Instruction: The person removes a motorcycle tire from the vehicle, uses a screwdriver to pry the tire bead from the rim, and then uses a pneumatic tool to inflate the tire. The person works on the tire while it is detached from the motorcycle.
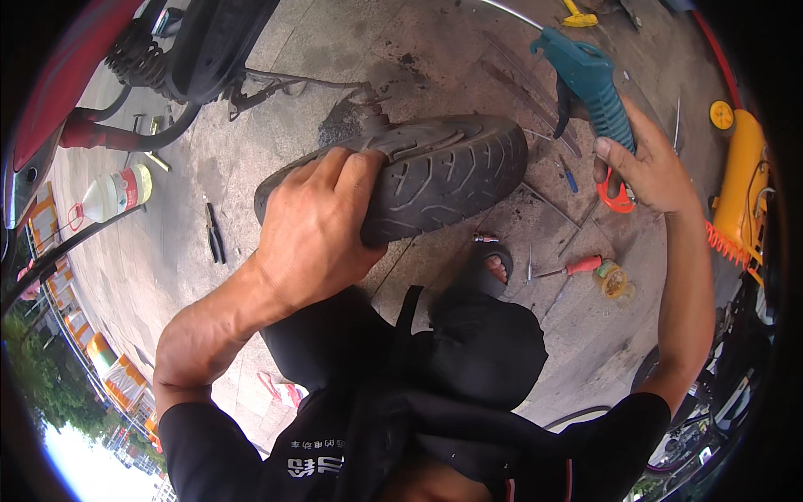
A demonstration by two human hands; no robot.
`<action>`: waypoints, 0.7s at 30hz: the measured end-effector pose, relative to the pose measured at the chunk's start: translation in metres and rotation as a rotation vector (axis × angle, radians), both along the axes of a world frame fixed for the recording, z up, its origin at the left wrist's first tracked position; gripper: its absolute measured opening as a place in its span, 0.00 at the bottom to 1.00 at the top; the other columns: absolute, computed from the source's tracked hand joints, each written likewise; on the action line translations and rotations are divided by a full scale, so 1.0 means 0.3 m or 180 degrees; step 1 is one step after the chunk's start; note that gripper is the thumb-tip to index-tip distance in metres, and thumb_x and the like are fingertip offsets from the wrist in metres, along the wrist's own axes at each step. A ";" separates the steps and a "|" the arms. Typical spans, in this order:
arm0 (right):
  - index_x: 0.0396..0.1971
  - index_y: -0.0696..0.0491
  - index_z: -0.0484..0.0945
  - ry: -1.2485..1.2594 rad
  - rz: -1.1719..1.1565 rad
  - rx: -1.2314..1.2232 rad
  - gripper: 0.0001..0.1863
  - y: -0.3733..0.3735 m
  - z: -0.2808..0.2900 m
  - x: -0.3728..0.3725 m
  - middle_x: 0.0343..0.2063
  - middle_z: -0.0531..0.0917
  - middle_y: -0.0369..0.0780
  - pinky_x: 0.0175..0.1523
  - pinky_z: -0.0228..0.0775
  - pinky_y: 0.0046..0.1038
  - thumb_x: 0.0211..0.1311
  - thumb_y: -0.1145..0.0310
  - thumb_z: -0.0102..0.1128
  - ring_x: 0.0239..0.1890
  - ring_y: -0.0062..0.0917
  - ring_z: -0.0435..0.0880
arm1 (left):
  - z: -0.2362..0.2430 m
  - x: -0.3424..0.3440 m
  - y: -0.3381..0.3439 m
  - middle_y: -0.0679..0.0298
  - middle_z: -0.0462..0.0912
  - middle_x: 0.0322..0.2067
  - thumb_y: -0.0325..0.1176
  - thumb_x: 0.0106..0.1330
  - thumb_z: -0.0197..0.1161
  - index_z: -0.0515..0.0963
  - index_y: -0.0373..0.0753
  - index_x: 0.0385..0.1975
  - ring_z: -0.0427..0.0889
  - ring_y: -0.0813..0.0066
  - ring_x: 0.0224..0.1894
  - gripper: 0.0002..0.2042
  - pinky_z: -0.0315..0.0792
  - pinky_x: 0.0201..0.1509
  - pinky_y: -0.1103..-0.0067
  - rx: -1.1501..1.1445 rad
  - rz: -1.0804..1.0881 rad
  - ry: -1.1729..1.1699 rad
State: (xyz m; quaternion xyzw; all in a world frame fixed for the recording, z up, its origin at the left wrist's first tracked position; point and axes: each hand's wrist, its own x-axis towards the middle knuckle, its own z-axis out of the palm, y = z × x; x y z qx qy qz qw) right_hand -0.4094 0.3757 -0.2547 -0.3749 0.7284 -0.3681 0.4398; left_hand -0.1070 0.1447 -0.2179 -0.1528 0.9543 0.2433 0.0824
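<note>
Tyre: a worn black tyre [456, 171] is held in front of the knees, lying aslant with its grooved tread turned toward the body; whether the paving [293, 50] is touched by it cannot be told.
Left hand: the near left part of the tyre is gripped by the left hand [314, 222], its fingers laid side by side and bent over the upper edge; the thumb's tip is hidden.
Right hand: the ribbed handle of a teal blow gun [594, 84] is wrapped by the fingers of the right hand [648, 167], with the thumb laid across the grip.
Nozzle: the thin metal nozzle [512, 12] is pointed toward the upper left, apart from the tyre.
Below the grip: a loop of red hose [617, 199] is seen just beneath the right hand.
Ground, right: a blue-handled screwdriver [570, 178], a red-handled screwdriver [583, 265] and a small yellowish container [615, 283] are laid out near the sandalled foot [498, 269].
Ground, left: black-handled pliers [214, 234] are placed near the left forearm, and a clear bottle [117, 192] is seen farther left.
Far right: a yellow cylinder [743, 171] is seen beyond the right forearm.
Upper left: a dark coil spring [134, 58] is partly framed by red bodywork [71, 79].
</note>
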 end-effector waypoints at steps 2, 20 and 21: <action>0.71 0.54 0.63 0.0288 0.0176 -0.0376 0.33 -0.026 -0.031 -0.010 0.31 0.79 0.36 0.30 0.75 0.22 0.69 0.63 0.62 0.23 0.18 0.79 | 0.004 -0.031 -0.043 0.51 0.83 0.42 0.27 0.41 0.75 0.76 0.35 0.50 0.85 0.46 0.43 0.30 0.79 0.47 0.65 -0.0092 0.0203 -0.0095; 0.65 0.51 0.66 -0.0649 -0.0687 -0.0484 0.32 -0.091 -0.103 -0.021 0.37 0.79 0.38 0.19 0.71 0.22 0.62 0.63 0.65 0.19 0.19 0.79 | 0.026 -0.243 -0.252 0.58 0.86 0.35 0.28 0.48 0.73 0.79 0.28 0.46 0.85 0.71 0.39 0.23 0.78 0.48 0.73 0.0024 0.0122 -0.0317; 0.64 0.51 0.67 -0.0745 -0.0762 -0.0524 0.31 -0.095 -0.112 -0.029 0.37 0.79 0.38 0.19 0.71 0.22 0.62 0.63 0.65 0.19 0.20 0.79 | 0.027 -0.249 -0.246 0.58 0.86 0.36 0.28 0.48 0.73 0.79 0.28 0.46 0.85 0.71 0.39 0.24 0.78 0.48 0.73 0.0010 0.0193 -0.0289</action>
